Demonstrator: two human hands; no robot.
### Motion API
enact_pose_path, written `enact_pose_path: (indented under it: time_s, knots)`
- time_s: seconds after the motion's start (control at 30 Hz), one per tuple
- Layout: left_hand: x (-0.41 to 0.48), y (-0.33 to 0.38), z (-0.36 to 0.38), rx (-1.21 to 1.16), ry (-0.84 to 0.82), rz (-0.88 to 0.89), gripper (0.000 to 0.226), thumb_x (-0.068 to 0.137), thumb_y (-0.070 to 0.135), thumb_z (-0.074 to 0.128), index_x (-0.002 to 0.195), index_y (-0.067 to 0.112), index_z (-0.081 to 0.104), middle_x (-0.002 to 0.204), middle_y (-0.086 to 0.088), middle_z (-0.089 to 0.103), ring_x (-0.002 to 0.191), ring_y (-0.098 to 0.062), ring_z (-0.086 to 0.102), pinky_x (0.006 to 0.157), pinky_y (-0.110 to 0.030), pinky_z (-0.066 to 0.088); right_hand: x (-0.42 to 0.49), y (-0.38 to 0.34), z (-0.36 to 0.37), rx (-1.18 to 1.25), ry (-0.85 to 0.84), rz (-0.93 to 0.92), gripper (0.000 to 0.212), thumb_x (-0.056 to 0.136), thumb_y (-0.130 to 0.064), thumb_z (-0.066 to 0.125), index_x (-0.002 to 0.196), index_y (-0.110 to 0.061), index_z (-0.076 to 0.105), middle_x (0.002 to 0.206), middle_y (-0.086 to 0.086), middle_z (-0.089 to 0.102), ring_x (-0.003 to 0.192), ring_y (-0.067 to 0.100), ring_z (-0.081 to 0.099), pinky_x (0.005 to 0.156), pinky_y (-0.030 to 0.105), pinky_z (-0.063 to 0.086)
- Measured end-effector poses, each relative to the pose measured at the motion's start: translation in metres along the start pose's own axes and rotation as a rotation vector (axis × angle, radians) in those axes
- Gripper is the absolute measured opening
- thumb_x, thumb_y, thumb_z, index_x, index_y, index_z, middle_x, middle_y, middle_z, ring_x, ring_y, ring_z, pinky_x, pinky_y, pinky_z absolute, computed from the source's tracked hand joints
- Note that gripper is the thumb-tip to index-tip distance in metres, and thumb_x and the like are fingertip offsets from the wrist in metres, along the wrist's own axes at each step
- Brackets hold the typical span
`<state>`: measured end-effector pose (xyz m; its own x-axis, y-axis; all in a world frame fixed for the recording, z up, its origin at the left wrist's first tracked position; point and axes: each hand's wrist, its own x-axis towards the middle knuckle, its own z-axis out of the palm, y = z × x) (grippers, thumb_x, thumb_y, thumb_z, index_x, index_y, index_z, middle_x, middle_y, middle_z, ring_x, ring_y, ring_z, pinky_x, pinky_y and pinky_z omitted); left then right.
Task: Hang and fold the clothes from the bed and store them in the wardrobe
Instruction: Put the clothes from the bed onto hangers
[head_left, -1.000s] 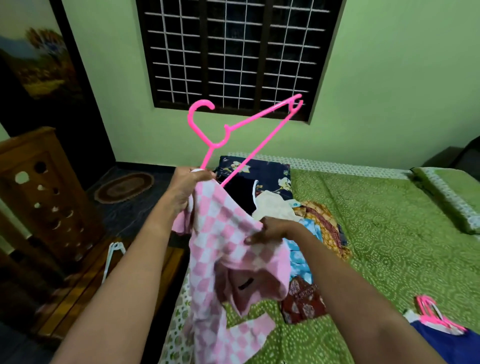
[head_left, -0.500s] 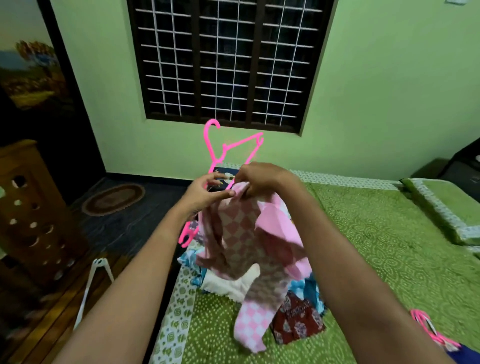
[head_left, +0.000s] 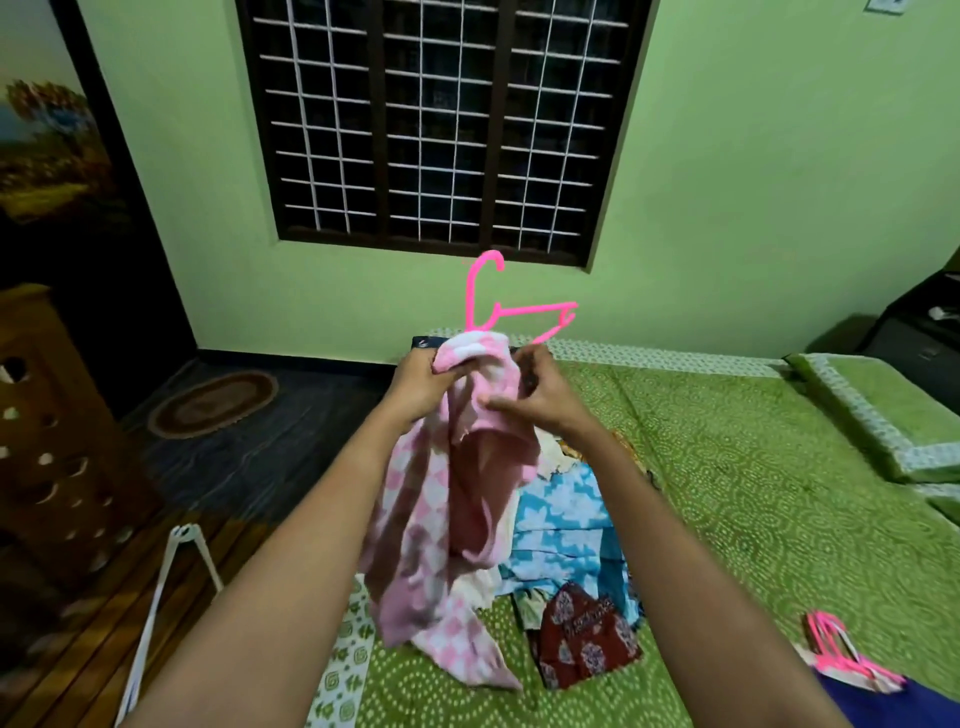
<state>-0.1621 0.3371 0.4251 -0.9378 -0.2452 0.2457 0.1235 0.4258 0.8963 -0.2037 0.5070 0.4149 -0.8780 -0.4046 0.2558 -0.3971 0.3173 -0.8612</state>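
Note:
A pink and white checked garment (head_left: 447, 525) hangs in the air over the bed's left edge. My left hand (head_left: 418, 384) grips its bunched top. My right hand (head_left: 535, 395) pinches the pink fabric just to the right of that. A pink plastic hanger (head_left: 498, 306) sticks up out of the garment's top, hook upward, one arm pointing right; its lower part is hidden in the cloth. Below lies a pile of clothes (head_left: 566, 525) on the green patterned bed (head_left: 753, 493), with a blue and white piece on top and a dark red printed piece (head_left: 582, 644) in front.
Several pink hangers (head_left: 841, 654) lie on a dark blue garment at the bed's lower right. A green pillow (head_left: 878, 405) sits at the right. A white hanger (head_left: 166, 582) lies on the wooden floor at left, near a wooden cabinet (head_left: 52, 431). A round rug (head_left: 213, 402) lies by the wall.
The hanger has gone from tilted and mostly exposed to upright with its lower part inside the garment. Both hands have come together at the garment's top, and the garment has been lifted higher.

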Motion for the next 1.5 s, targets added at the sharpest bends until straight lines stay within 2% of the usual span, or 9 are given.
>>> enact_pose_path:
  time_s: [0.1, 0.2, 0.3, 0.4, 0.57, 0.83, 0.97, 1.3, 1.5]
  knots:
    - [0.006, -0.006, -0.011, -0.043, 0.053, -0.028, 0.018, 0.085, 0.017, 0.067, 0.091, 0.0, 0.068, 0.08, -0.005, 0.06, 0.074, -0.011, 0.05, 0.06, -0.024, 0.04, -0.007, 0.033, 0.003, -0.232, -0.302, 0.146, 0.055, 0.067, -0.018, 0.085, 0.113, -0.013, 0.056, 0.097, -0.003, 0.062, 0.082, 0.004, 0.054, 0.076, 0.023, 0.049]
    - [0.007, -0.007, -0.024, -0.102, 0.086, -0.038, 0.019, 0.086, 0.018, 0.066, 0.093, 0.0, 0.068, 0.083, -0.008, 0.061, 0.079, -0.013, 0.051, 0.065, -0.027, 0.042, -0.011, 0.052, 0.009, -0.125, -0.255, 0.292, 0.002, 0.087, -0.01, 0.064, 0.089, -0.01, 0.062, 0.077, 0.004, 0.06, 0.073, 0.014, 0.048, 0.065, 0.03, 0.041]
    - [0.001, -0.011, -0.038, -0.154, 0.032, -0.071, 0.016, 0.084, 0.018, 0.068, 0.094, 0.006, 0.066, 0.085, -0.008, 0.063, 0.078, -0.015, 0.055, 0.062, -0.019, 0.046, -0.008, 0.033, 0.005, 0.334, 0.06, 0.346, 0.028, 0.095, 0.002, 0.041, 0.078, -0.013, 0.058, 0.059, -0.007, 0.062, 0.058, 0.005, 0.053, 0.052, 0.016, 0.043]
    - [-0.005, -0.015, -0.048, -0.195, -0.042, -0.089, 0.036, 0.071, 0.015, 0.079, 0.103, 0.013, 0.063, 0.095, -0.01, 0.063, 0.083, -0.017, 0.058, 0.072, -0.02, 0.051, 0.015, -0.002, -0.011, 0.339, 0.357, 0.161, 0.027, 0.097, -0.002, 0.044, 0.073, -0.009, 0.056, 0.052, -0.01, 0.054, 0.043, -0.006, 0.045, 0.044, 0.011, 0.036]
    - [-0.001, -0.002, -0.036, -0.176, -0.114, -0.037, 0.065, 0.068, 0.024, 0.081, 0.127, 0.026, 0.054, 0.108, -0.004, 0.056, 0.1, -0.009, 0.053, 0.077, -0.01, 0.041, 0.041, -0.045, 0.004, -0.391, -0.095, -0.202, 0.017, 0.085, -0.011, 0.066, 0.076, 0.003, 0.065, 0.064, 0.007, 0.051, 0.057, 0.011, 0.04, 0.054, 0.028, 0.029]
    - [-0.003, -0.005, -0.007, -0.102, -0.219, -0.099, 0.006, 0.087, 0.015, 0.065, 0.082, 0.012, 0.066, 0.063, 0.01, 0.065, 0.06, 0.003, 0.053, 0.062, -0.018, 0.043, 0.024, -0.052, 0.004, 0.347, -0.237, -0.139, 0.024, 0.087, 0.004, 0.06, 0.081, -0.014, 0.045, 0.069, 0.003, 0.054, 0.06, 0.013, 0.057, 0.058, 0.02, 0.048]
    - [-0.001, -0.004, 0.002, -0.159, -0.112, -0.084, 0.018, 0.092, 0.019, 0.047, 0.099, 0.013, 0.063, 0.092, -0.009, 0.066, 0.078, -0.013, 0.055, 0.071, -0.024, 0.044, 0.01, -0.051, -0.023, -0.091, -0.427, -0.215, 0.019, 0.072, 0.018, 0.065, 0.077, 0.0, 0.064, 0.068, -0.004, 0.056, 0.063, 0.001, 0.053, 0.066, 0.018, 0.043]
    - [-0.002, 0.007, -0.014, -0.39, 0.07, -0.015, 0.033, 0.093, -0.005, 0.035, 0.075, 0.013, 0.055, 0.072, -0.004, 0.054, 0.067, -0.012, 0.048, 0.06, -0.015, 0.04, -0.018, 0.037, -0.006, -0.955, -0.21, 0.035, 0.051, 0.079, 0.001, 0.049, 0.124, -0.021, 0.057, 0.105, 0.018, 0.062, 0.096, 0.035, 0.059, 0.074, 0.039, 0.047]
    - [-0.004, 0.003, -0.028, -0.538, 0.211, -0.072, 0.034, 0.094, -0.003, 0.035, 0.073, 0.015, 0.056, 0.049, 0.014, 0.06, 0.049, 0.003, 0.053, 0.057, -0.012, 0.041, -0.02, 0.056, 0.014, -0.506, -0.069, 0.294, 0.056, 0.076, 0.006, 0.049, 0.13, -0.006, 0.049, 0.118, 0.018, 0.059, 0.107, 0.033, 0.057, 0.086, 0.034, 0.044]
